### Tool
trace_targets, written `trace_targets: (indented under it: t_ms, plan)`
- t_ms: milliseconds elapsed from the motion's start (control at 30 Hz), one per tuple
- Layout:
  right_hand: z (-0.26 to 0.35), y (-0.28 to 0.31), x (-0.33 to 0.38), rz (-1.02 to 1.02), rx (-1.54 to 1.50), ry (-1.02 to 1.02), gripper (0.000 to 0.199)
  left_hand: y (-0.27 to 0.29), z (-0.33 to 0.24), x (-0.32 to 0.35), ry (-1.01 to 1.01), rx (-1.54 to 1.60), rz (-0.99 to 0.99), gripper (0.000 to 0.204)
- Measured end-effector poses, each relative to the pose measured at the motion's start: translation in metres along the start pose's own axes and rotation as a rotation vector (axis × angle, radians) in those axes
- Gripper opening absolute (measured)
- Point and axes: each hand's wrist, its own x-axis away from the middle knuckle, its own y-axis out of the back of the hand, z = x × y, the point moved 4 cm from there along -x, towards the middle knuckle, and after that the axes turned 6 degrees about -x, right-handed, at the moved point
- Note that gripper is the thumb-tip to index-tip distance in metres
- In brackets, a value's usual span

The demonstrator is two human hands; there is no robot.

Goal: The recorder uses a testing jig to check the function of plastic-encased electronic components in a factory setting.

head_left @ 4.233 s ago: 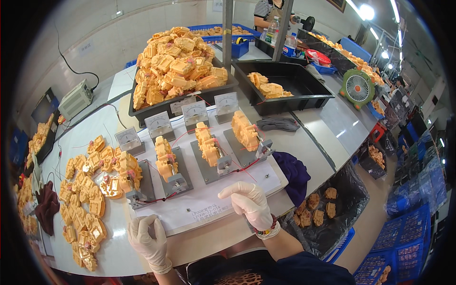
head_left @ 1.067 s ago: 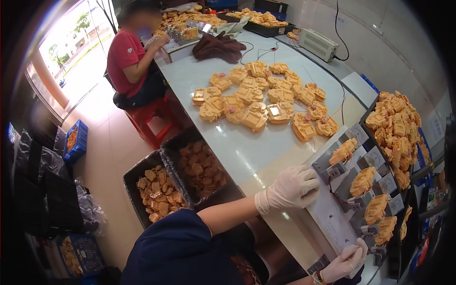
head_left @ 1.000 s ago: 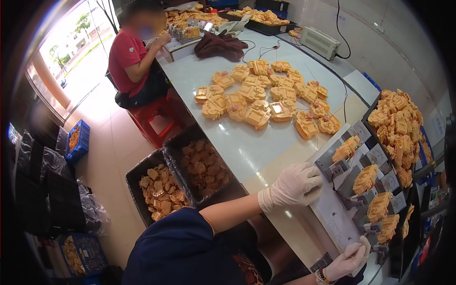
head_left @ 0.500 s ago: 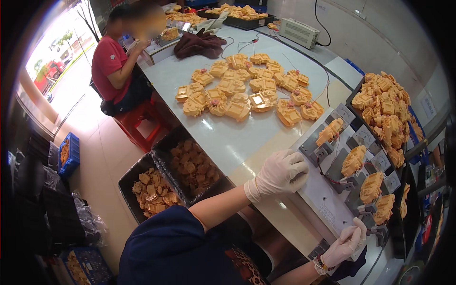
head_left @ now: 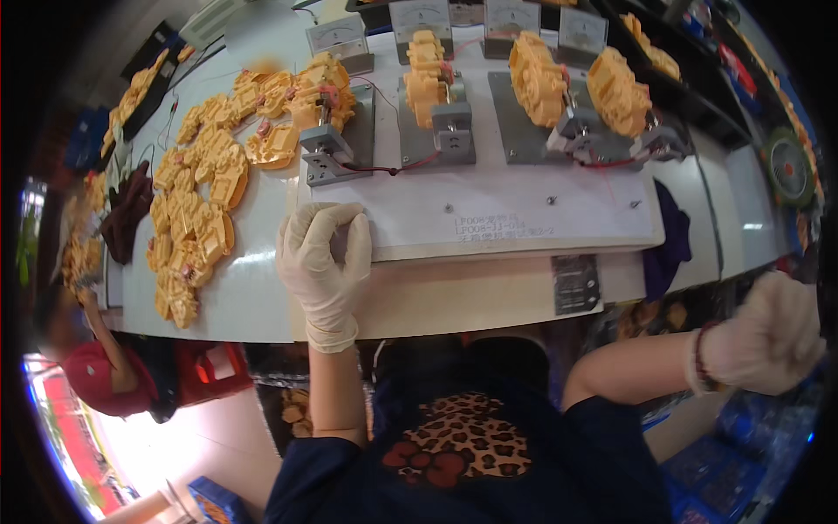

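My left hand, in a white glove, rests by the front left corner of a white test board. Its fingers curl toward the thumb; whether they pinch anything is hidden. Out at the far right, past the board, hangs my right hand, gloved and smeared by motion. Along the board, yellow plastic housings sit upright on grey clamp stands: one at the left, another beside it, then a third and one at the right. Behind them stand analog meters. Red wires link the clamps.
Several loose yellow housings spread over the table's left side. A person in a red shirt sits at lower left. Dark cloth lies at the far left. A small fan stands at right, with blue crates below.
My view has swung toward the board, which now lies straight ahead. My right hand has left the board's front corner for the far right. My left hand stays curled near the other corner.
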Motion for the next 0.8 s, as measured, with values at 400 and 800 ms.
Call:
trace_targets:
  t_ms: [400,800]
  plan:
    - [-0.168,-0.021,0.075,0.208,1.263,-0.735,0.017,-0.008,0.001,0.011,0.060,0.076,0.028,0.006]
    - [-0.175,0.003,0.076,-0.040,0.976,-0.903,0.015,-0.005,-0.006,0.007,-0.076,0.071,-0.061,0.012]
